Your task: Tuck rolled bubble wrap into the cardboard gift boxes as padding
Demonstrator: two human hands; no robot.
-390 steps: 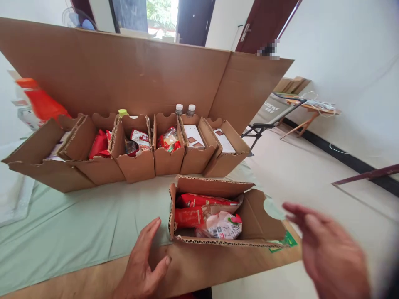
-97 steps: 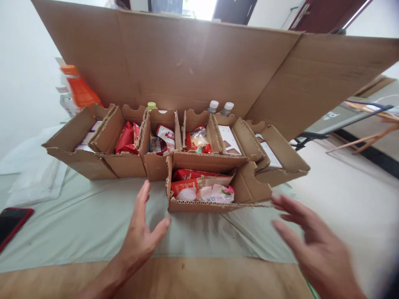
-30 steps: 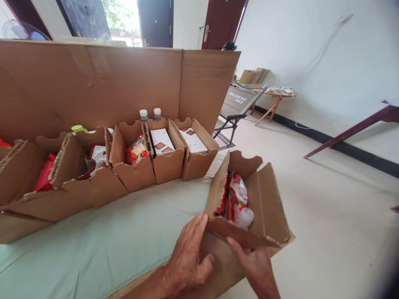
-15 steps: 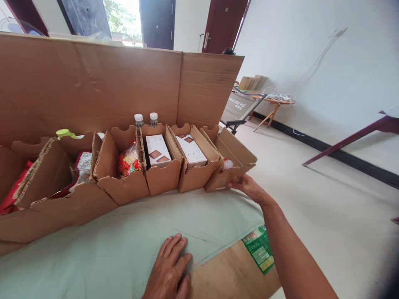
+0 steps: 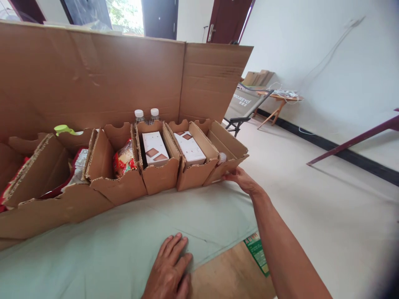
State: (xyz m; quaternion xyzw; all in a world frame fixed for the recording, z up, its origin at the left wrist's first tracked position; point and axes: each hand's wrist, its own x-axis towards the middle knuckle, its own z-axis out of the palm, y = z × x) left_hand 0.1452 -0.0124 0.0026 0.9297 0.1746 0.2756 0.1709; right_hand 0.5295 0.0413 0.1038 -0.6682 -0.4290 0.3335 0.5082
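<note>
My left hand (image 5: pixel 171 265) lies flat on the pale green table covering (image 5: pixel 124 232), fingers a little apart, holding nothing. At the right end of a row of cardboard boxes, my right hand (image 5: pixel 241 179) grips the lower front corner of the last cardboard box (image 5: pixel 232 139); its fingertips are partly hidden. A small whitish round item (image 5: pixel 222 158) shows inside that box. Beside it stands a cardboard box (image 5: pixel 197 173) holding a white carton (image 5: pixel 190 148), then another with a similar carton (image 5: pixel 156 147). Further left, a box contains red-and-clear packets (image 5: pixel 125 160).
A tall cardboard panel (image 5: pixel 124 79) stands behind the row, with two white-capped bottles (image 5: pixel 139 114) in front of it. A green label (image 5: pixel 257 254) lies by the brown table surface (image 5: pixel 227 274). A folding chair (image 5: pixel 243 104) and small wooden table (image 5: pixel 282 99) stand beyond.
The end box has shifted left, closer against its neighbour, with my right hand moving along with it. My left hand has stayed in place. The view has tilted slightly.
</note>
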